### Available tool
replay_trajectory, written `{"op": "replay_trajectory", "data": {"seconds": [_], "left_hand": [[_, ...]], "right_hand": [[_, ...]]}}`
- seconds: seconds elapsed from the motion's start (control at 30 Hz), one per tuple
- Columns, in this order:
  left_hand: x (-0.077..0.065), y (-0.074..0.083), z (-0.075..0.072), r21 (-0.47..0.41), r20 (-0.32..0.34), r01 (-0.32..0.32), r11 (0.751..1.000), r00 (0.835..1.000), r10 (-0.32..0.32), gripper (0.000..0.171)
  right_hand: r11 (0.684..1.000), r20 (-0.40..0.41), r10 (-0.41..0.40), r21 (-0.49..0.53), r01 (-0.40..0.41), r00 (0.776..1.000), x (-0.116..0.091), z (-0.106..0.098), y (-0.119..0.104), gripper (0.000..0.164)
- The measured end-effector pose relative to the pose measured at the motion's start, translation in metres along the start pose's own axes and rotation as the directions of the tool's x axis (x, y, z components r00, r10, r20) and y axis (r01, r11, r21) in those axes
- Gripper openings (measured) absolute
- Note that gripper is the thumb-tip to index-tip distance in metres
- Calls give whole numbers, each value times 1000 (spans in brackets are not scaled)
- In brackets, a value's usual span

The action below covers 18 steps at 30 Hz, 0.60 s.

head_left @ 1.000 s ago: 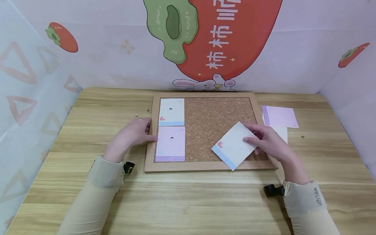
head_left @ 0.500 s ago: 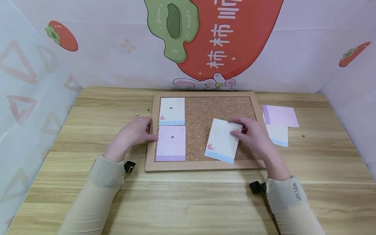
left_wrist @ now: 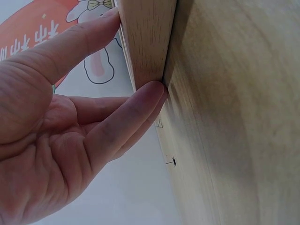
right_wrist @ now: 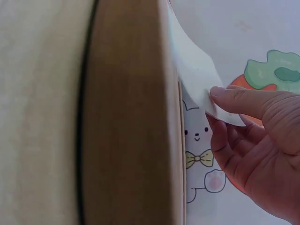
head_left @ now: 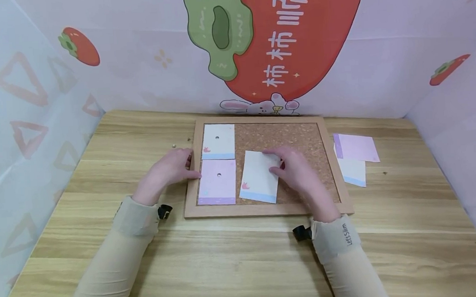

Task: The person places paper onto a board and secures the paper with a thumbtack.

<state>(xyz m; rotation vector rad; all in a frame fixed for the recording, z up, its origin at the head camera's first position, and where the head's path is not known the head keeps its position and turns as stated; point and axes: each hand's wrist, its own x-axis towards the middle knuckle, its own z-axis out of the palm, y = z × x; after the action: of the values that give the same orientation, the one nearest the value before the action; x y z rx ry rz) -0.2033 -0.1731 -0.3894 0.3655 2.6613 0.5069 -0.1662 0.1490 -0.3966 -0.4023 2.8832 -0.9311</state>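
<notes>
A wood-framed cork board (head_left: 298,131) lies on the table. My left hand (head_left: 169,170) holds its left edge; in the left wrist view the thumb is on the frame (left_wrist: 147,42) and fingertips touch its side near the tabletop. My right hand (head_left: 298,170) pinches a white card (head_left: 256,177) with a blue strip by its right side, over the middle of the board. In the right wrist view, the card (right_wrist: 192,61) bends between thumb and fingers. A pinned white card (head_left: 218,147) and a pinned purple card (head_left: 217,188) fill the board's left column.
Right of the board, a purple card (head_left: 358,148) overlaps a white card (head_left: 353,171) on the wooden table (head_left: 236,257). Small pushpins lie left of the board, including a pin (left_wrist: 171,162) with its point raised. A printed backdrop (head_left: 135,77) stands behind.
My right hand has carried the white card leftward across the board and turned it nearly upright, beside the pinned purple card. The left hand has stayed at the frame.
</notes>
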Motion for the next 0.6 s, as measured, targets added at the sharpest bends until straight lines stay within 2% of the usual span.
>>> {"op": "replay_trajectory", "data": {"seconds": [0.37, 0.6], "left_hand": [[2, 0, 1, -8, -3, -2, 1000, 1000, 2, 61], [1, -2, 2, -17, -6, -1, 1000, 1000, 0, 64]], "right_hand": [[998, 69, -6, -68, 10, 998, 2, 12, 2, 58], [991, 89, -42, -122, 53, 995, 1, 17, -2, 64]]}}
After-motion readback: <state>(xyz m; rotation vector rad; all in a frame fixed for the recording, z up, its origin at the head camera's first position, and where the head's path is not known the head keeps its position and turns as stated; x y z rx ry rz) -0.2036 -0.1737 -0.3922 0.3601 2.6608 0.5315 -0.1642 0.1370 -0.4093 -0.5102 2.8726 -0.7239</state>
